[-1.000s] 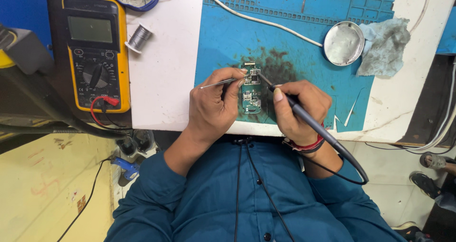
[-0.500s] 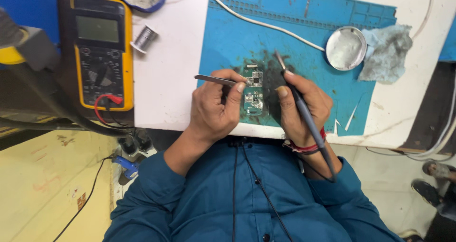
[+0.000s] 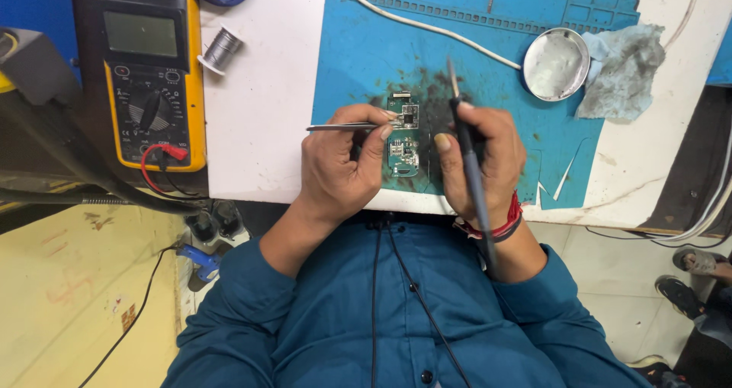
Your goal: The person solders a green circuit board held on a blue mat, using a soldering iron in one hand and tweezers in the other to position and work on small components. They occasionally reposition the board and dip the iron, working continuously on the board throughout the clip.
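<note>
Circuit board (image 3: pixel 404 140) lies on the mat (image 3: pixel 366 52), between 2 hands. Multimeter (image 3: pixel 152 68) sits far left; solder spool (image 3: pixel 221 49) between; round tin (image 3: pixel 556 64) and cloth (image 3: pixel 625 72) right.

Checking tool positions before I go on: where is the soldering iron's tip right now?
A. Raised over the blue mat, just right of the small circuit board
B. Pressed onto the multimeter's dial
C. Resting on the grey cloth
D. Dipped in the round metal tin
A: the right hand holds the soldering iron with its tip up over the blue mat, just right of the small circuit board.
</note>
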Action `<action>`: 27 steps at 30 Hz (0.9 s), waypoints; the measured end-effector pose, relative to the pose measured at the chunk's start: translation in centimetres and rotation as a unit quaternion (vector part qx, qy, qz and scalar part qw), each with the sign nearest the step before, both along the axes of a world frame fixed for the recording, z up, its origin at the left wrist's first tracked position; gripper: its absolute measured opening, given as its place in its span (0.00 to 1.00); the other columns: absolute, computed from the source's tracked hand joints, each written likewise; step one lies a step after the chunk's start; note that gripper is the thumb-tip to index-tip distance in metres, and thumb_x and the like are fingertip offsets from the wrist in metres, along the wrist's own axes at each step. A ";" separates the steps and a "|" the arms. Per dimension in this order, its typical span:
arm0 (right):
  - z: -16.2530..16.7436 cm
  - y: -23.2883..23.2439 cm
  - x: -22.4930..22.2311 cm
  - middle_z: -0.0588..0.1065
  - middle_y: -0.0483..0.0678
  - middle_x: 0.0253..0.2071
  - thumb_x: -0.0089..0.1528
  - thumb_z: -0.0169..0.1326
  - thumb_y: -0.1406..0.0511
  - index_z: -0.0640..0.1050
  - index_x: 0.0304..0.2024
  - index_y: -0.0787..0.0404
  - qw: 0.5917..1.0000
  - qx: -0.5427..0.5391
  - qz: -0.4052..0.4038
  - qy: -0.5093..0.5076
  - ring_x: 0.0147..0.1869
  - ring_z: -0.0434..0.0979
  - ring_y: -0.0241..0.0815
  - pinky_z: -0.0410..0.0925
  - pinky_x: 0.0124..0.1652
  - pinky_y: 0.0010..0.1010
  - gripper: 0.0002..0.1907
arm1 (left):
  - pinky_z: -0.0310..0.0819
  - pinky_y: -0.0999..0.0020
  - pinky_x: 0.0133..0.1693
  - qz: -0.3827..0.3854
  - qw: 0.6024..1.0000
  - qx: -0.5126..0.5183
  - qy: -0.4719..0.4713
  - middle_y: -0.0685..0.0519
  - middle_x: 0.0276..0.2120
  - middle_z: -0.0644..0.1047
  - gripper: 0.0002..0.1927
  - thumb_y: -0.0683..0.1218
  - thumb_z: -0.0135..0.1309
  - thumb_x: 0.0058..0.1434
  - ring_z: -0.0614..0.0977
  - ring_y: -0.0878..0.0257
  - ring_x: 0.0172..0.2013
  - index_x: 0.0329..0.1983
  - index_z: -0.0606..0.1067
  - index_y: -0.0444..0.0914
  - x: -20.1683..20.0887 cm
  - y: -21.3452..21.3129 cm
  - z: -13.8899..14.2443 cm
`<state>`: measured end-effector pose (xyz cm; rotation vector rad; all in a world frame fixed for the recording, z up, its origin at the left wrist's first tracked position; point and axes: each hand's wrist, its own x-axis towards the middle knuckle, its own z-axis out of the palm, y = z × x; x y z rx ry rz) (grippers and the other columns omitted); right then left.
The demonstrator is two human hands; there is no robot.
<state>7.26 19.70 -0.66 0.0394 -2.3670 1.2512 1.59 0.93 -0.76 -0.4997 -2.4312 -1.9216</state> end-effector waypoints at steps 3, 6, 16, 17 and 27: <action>0.4 0.7 0.7 0.77 0.54 0.40 0.70 0.60 0.68 0.77 0.50 0.68 0.999 0.044 0.010 -0.001 0.35 0.78 0.48 0.68 0.37 0.30 0.10 | 0.76 0.70 0.33 -0.019 1.000 -0.003 0.017 0.50 0.37 0.82 0.05 0.39 0.58 0.70 0.84 0.64 0.30 0.48 0.75 0.37 -0.1 -0.1 0.0; 0.8 1.2 1.3 0.78 0.54 0.37 0.68 0.58 0.69 0.78 0.45 0.67 0.997 0.067 0.039 0.005 0.36 0.79 0.50 0.69 0.36 0.32 0.06 | 0.76 0.70 0.32 -0.036 0.999 -0.012 0.018 0.51 0.36 0.82 0.06 0.38 0.58 0.70 0.84 0.63 0.30 0.47 0.75 0.37 -0.2 -0.1 0.0; 0.5 1.0 0.8 0.79 0.53 0.33 0.65 0.58 0.70 0.77 0.38 0.66 0.993 0.093 0.067 0.010 0.33 0.79 0.48 0.69 0.35 0.35 0.03 | 0.78 0.68 0.34 -0.045 0.997 -0.043 0.034 0.51 0.39 0.83 0.06 0.38 0.59 0.69 0.85 0.59 0.32 0.46 0.74 0.38 -0.4 0.1 0.4; 0.6 1.0 0.7 0.79 0.53 0.33 0.65 0.58 0.70 0.77 0.37 0.66 0.993 0.094 0.066 0.010 0.32 0.79 0.48 0.69 0.35 0.35 0.03 | 0.78 0.68 0.35 -0.044 0.997 -0.044 0.042 0.51 0.40 0.83 0.06 0.38 0.58 0.69 0.86 0.58 0.34 0.47 0.74 0.38 -0.4 0.1 0.4; 1.1 0.4 0.3 0.78 0.53 0.34 0.64 0.60 0.72 0.78 0.40 0.66 0.993 0.099 0.068 -0.004 0.34 0.79 0.48 0.70 0.34 0.33 0.04 | 0.79 0.68 0.36 -0.029 0.998 -0.029 0.043 0.51 0.43 0.83 0.07 0.38 0.58 0.70 0.87 0.58 0.36 0.48 0.73 0.38 -0.3 0.1 0.2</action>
